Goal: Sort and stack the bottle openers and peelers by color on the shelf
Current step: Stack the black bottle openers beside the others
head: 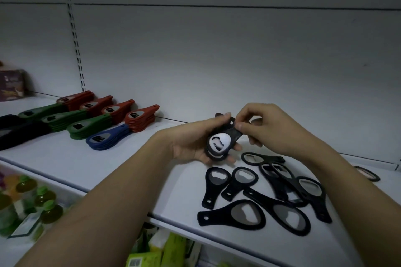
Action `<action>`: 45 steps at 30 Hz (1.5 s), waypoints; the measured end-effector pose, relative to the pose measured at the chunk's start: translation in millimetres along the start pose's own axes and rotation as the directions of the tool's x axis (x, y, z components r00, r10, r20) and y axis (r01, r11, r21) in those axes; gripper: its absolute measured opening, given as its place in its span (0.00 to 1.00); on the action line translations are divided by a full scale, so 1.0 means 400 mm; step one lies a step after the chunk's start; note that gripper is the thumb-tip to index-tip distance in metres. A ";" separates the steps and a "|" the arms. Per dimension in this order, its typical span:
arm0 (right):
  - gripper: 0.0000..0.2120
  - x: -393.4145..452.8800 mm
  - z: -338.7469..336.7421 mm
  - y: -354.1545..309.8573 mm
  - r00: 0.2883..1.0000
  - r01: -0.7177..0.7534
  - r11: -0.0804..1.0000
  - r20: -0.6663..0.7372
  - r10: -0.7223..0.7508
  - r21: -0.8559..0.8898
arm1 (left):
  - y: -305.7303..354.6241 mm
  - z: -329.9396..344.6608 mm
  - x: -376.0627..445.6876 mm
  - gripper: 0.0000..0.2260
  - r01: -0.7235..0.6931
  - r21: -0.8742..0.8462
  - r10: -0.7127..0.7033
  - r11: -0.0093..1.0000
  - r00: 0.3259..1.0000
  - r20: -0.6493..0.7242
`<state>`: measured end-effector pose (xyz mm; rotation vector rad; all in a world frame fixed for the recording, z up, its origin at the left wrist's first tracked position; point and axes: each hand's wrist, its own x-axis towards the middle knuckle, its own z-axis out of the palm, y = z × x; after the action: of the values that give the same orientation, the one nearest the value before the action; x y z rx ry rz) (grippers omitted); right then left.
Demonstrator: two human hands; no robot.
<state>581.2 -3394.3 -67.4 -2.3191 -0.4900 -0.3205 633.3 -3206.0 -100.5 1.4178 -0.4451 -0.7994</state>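
held black openers [219, 143] small stack, metal insert up, above shelf [130, 158] | loose black openers [260, 197] scattered flat, front right, some overlapping | red [121, 110], green [71, 121], blue [108, 137] stacks in rows back left | dark stack [15, 130] far left, probably black

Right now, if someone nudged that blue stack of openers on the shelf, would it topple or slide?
The blue stack is low and its openers lie flat, so it would probably slide rather than topple. The top pieces might shift, since they look only nested. Each looks thin and stiff, likely light.
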 end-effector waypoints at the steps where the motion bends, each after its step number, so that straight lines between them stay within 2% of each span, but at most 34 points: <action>1: 0.03 0.004 0.005 0.003 0.999 -0.004 1.000 -0.049 0.005 0.023 | 0.000 0.005 -0.005 0.18 -0.008 0.010 0.008 1.000 1.000 0.011; 4: 0.08 0.014 0.023 0.021 0.981 -0.054 0.997 -0.184 0.064 0.057 | -0.002 0.000 -0.007 0.10 -0.068 -0.004 0.068 0.998 0.998 -0.013; 7: 0.08 0.020 0.043 0.045 0.969 -0.114 0.990 -0.211 0.128 0.079 | 0.000 -0.018 0.012 0.10 -0.160 -0.031 0.150 0.987 0.967 -0.206; 11: 0.06 0.015 0.087 0.066 0.992 -0.111 0.991 -0.071 0.106 -0.075 | 0.006 -0.037 0.028 0.06 -0.311 -0.135 0.210 0.941 0.847 -0.487; 14: 0.08 0.010 0.118 0.058 0.998 -0.032 0.981 0.053 0.043 -0.191 | 0.011 -0.050 0.028 0.05 -0.434 -0.205 0.234 0.877 0.760 -0.606; 16: 0.09 0.012 0.132 0.051 0.994 0.004 0.974 0.106 0.021 -0.224 | 0.014 -0.055 0.023 0.06 -0.478 -0.226 0.235 0.849 0.724 -0.649; 19: 0.06 0.015 0.142 0.047 0.990 0.005 0.968 0.137 0.031 -0.252 | 0.016 -0.062 0.021 0.08 -0.502 -0.225 0.232 0.835 0.692 -0.684; 26: 0.04 0.018 0.151 0.033 0.985 0.033 0.948 0.168 0.022 -0.317 | 0.011 -0.072 0.031 0.07 -0.477 -0.256 0.195 0.841 0.708 -0.678; 31: 0.06 0.019 0.146 0.031 0.993 -0.061 0.969 0.088 0.084 -0.241 | 0.009 -0.076 0.029 0.04 -0.441 -0.227 0.151 0.868 0.671 -0.726; 34: 0.08 0.018 0.122 0.035 0.987 -0.161 0.983 0.016 0.163 -0.085 | 0.008 -0.068 0.032 0.05 -0.377 -0.270 0.088 0.886 0.708 -0.701; 38: 0.09 0.018 0.107 0.034 0.979 -0.193 0.976 -0.053 0.199 0.101 | 0.002 -0.042 0.038 0.11 -0.186 -0.286 0.007 0.940 0.849 -0.529; 42: 0.05 0.019 0.116 0.017 0.991 -0.053 0.996 -0.119 0.060 0.069 | 0.001 -0.029 0.030 0.14 -0.064 -0.251 -0.010 0.966 0.959 -0.282; 45: 0.04 0.018 0.138 0.009 0.997 0.044 0.999 -0.058 -0.044 0.009 | 0.006 -0.018 0.025 0.14 -0.065 -0.258 0.018 0.964 0.984 -0.178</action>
<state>593.9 -3356.0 -105.7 -2.2848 -0.5132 -0.4046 645.5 -3208.2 -101.1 1.2142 -0.2234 -0.6666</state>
